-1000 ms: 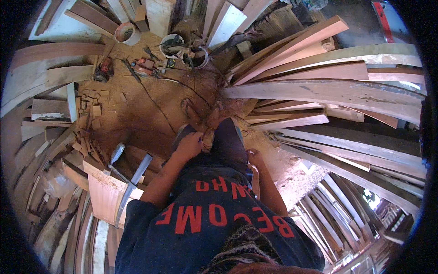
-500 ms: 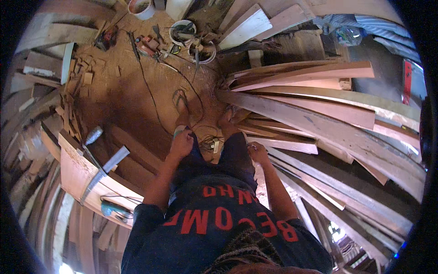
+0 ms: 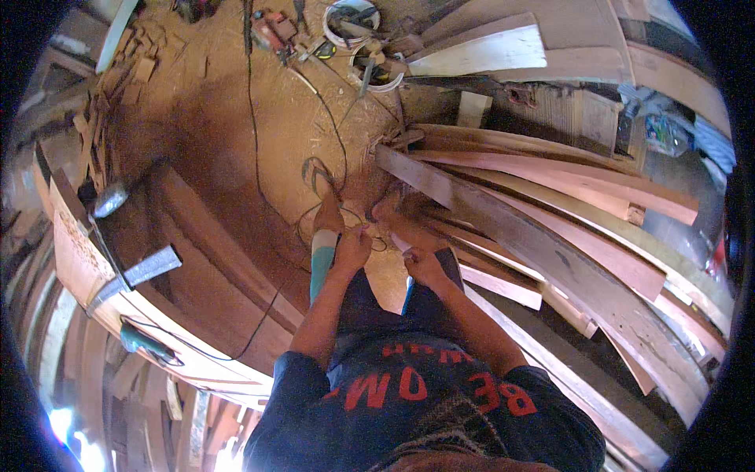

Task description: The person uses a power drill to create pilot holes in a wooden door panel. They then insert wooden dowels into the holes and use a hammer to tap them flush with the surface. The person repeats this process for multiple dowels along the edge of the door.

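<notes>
My left hand point(image 3: 352, 250) is closed in front of my left thigh, its fingers curled. A white and teal strip point(image 3: 320, 267) of what looks like cloth runs beside it along the leg. Closed as well, my right hand point(image 3: 425, 267) rests against the right leg of my dark shorts point(image 3: 436, 303). By its fingertips shows a pale patch point(image 3: 400, 243), with a thin blue edge below. What either hand grips is too small to make out. My foot in a sandal point(image 3: 316, 175) stands on the dusty floor beyond the hands.
Long boards point(image 3: 543, 224) fan out on the right. At left, a clamp point(image 3: 138, 277) sits on a large curved plank point(image 3: 86, 244), near a teal power tool point(image 3: 149, 344). Cables point(image 3: 253, 126) cross the floor. Ahead stand buckets point(image 3: 351, 22) and a red tool point(image 3: 274, 31).
Both hands have moved inward, closer together between my thighs. The view has shifted, so the buckets sit nearer the top edge. The white and teal strip shows more now.
</notes>
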Demonstrator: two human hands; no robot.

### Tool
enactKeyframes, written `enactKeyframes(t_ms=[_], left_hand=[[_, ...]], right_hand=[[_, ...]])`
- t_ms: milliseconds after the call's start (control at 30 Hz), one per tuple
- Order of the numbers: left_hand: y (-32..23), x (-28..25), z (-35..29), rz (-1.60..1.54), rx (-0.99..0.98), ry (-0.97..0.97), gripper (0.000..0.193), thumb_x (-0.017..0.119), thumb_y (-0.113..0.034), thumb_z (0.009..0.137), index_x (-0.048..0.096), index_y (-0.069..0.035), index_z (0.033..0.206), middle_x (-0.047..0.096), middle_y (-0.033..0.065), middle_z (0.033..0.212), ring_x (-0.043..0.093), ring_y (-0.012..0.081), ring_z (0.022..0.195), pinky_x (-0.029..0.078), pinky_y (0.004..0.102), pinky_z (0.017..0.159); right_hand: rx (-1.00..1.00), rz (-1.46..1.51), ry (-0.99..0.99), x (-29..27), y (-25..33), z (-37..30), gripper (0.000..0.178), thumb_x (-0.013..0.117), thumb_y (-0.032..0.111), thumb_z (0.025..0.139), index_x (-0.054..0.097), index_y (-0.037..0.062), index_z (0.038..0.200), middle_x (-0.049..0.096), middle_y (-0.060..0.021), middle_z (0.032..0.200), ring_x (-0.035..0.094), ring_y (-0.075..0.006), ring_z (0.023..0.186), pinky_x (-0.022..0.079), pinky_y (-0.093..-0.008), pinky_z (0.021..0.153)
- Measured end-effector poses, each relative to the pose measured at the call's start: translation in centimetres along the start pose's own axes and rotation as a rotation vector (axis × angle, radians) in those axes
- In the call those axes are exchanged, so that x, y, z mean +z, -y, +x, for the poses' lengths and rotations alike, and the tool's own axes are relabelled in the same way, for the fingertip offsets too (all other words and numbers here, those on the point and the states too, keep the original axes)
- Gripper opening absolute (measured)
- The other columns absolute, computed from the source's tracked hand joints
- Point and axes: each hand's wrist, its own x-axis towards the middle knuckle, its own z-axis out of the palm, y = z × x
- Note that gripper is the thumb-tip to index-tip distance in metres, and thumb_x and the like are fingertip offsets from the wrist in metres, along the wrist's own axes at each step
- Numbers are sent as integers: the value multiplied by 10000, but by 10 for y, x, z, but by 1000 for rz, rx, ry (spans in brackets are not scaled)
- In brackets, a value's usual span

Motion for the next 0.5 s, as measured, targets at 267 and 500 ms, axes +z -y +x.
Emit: enactKeyframes(t_ms=[267, 500], left_hand=[[18, 49, 20, -249, 65, -165, 328, 626, -115, 930, 662, -19, 1241, 729, 217, 1027, 715, 371, 955, 557, 451, 864], [42, 74, 22, -333, -114, -208, 371, 653, -132, 933, 656, -23, 1288, 731, 189, 1000, 716, 259, 878, 562, 397, 791]], right_hand=[[-16, -94, -88, -106, 79, 20, 285, 629, 218, 912, 721, 20, 1094, 731, -260, 1058, 712, -430, 985, 554, -499, 878], [-93, -27, 81, -82, 35, 110, 316, 711, 317, 846, 746, 42, 999, 729, -243, 991, 712, -429, 933, 562, -493, 838]])
